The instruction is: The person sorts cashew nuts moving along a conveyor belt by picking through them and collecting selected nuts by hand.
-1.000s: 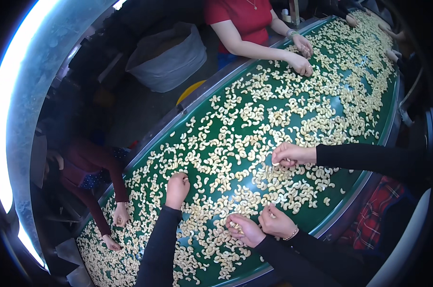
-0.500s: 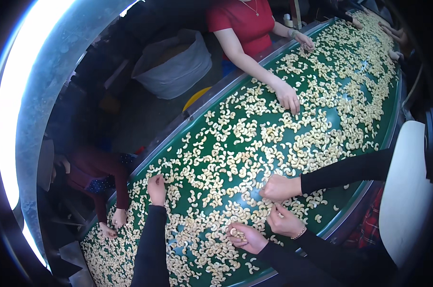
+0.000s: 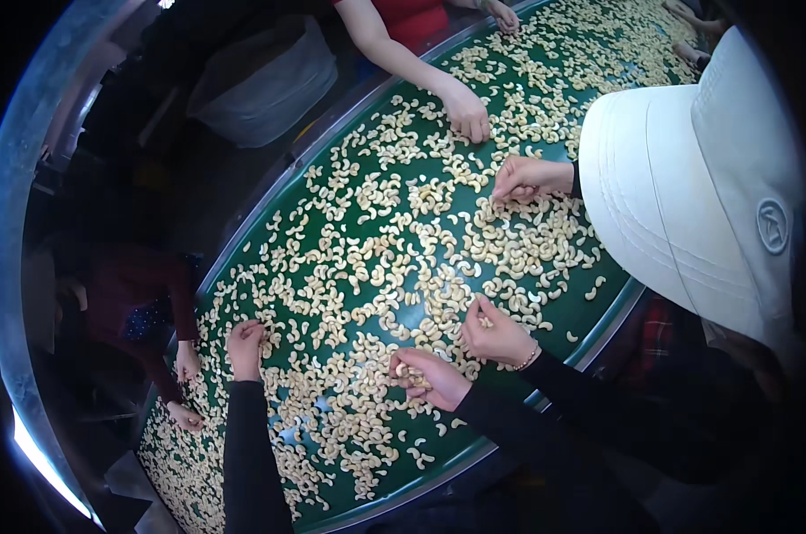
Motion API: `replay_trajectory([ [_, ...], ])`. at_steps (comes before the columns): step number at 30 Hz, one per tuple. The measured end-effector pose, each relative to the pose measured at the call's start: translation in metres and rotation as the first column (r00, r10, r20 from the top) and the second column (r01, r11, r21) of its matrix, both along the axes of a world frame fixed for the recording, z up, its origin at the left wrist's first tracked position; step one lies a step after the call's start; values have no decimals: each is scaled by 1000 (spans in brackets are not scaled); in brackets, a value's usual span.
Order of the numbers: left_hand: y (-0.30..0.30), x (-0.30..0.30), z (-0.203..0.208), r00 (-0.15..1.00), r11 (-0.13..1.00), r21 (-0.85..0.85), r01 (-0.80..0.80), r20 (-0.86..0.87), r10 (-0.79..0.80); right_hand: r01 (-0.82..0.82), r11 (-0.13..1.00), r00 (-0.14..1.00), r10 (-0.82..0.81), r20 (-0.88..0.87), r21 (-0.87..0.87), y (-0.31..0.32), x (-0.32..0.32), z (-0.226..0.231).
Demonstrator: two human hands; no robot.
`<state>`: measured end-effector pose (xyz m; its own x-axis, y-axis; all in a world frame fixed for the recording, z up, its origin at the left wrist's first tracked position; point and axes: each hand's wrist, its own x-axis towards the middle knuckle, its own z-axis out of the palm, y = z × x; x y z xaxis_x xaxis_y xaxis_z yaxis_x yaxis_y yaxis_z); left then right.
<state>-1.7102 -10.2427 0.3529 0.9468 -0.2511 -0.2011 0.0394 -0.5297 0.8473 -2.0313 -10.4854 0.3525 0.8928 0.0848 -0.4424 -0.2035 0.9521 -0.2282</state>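
Note:
Pale cashew nuts lie scattered over a green conveyor belt. My left hand is over the belt's left part, its fingers pinched together among the nuts; whatever they hold is hidden. My right hand is closed, palm partly up, around several cashew nuts that show between the fingers. Just beyond it, a co-worker's braceleted hand is curled, with a nut or two showing. That person's other hand picks at the nuts farther off.
A co-worker's white cap juts over the belt's right edge. Across the belt a person in red reaches in with one hand. At the left, hands in maroon sleeves work on the nuts. A large pale sack stands behind the metal rim.
The view has shifted, and the white cap has come farther in. The capped co-worker's far hand has reached farther up the belt. My left hand has drawn slightly nearer; my right still holds nuts.

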Motion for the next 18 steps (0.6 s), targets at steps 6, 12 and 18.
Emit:
replay_trajectory([
  [6, -28, -168, 15, 525, 275, -714, -643, -673, -520, 25, 920, 996, -55, -67, -390, 5, -16, 33],
  [12, -125, -298, 67, 541, 698, -529, -483, -807, -238, 245, -81, 961, -114, 253, -966, 44, -30, 57],
  [18, -91, -308, 5, 396, 566, -455, -688, -888, -232, 241, -313, 970, 70, 231, -919, 32, -38, 55],
])
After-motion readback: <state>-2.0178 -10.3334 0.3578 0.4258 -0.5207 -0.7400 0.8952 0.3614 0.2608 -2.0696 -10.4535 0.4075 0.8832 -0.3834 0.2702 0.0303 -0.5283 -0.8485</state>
